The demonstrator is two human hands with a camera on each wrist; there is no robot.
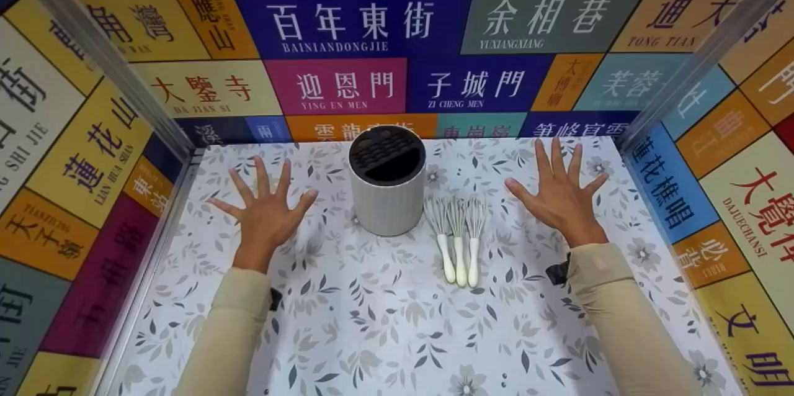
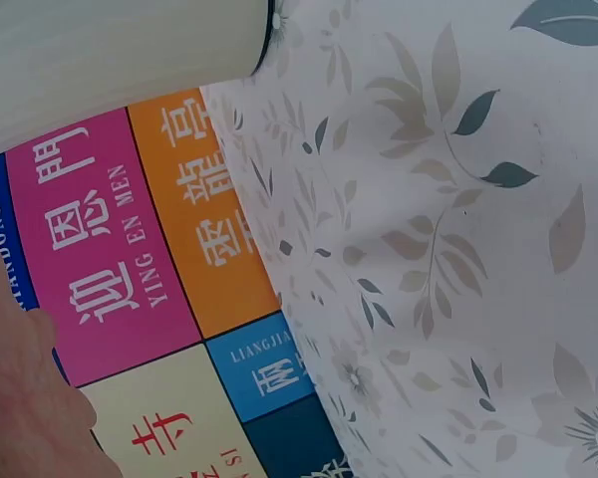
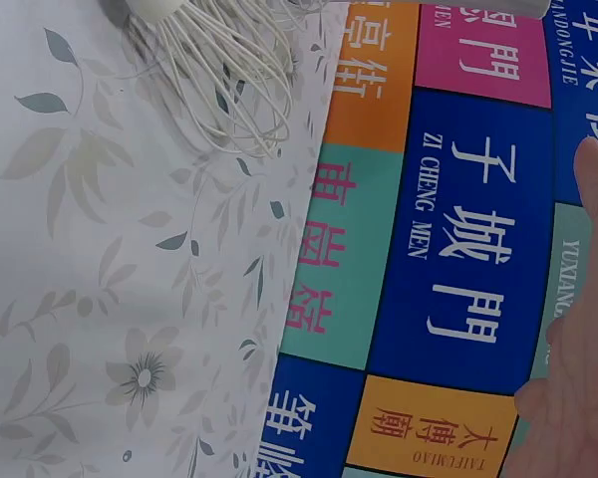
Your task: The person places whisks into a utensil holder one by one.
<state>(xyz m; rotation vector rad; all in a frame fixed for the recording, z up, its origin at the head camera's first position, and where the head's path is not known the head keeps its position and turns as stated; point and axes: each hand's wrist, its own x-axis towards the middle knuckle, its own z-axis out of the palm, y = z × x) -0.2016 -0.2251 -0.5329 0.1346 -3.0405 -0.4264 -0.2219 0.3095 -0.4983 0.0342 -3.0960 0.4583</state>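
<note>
My left hand is spread wide, fingers straight, to the left of a white ribbed utensil holder with a black slotted top. It holds nothing. On the other side, my right hand is spread the same way and also holds nothing. Between the holder and that hand, three whisks with white handles lie side by side on the table, wire ends pointing away from me. The right wrist view shows the wires of a whisk and part of my right hand. The holder's side fills the left wrist view's top corner.
A white tabletop with a leaf-and-flower print lies under everything. Panels of coloured signs with Chinese characters stand at the back and both sides. Clear strips run up the two rear corners.
</note>
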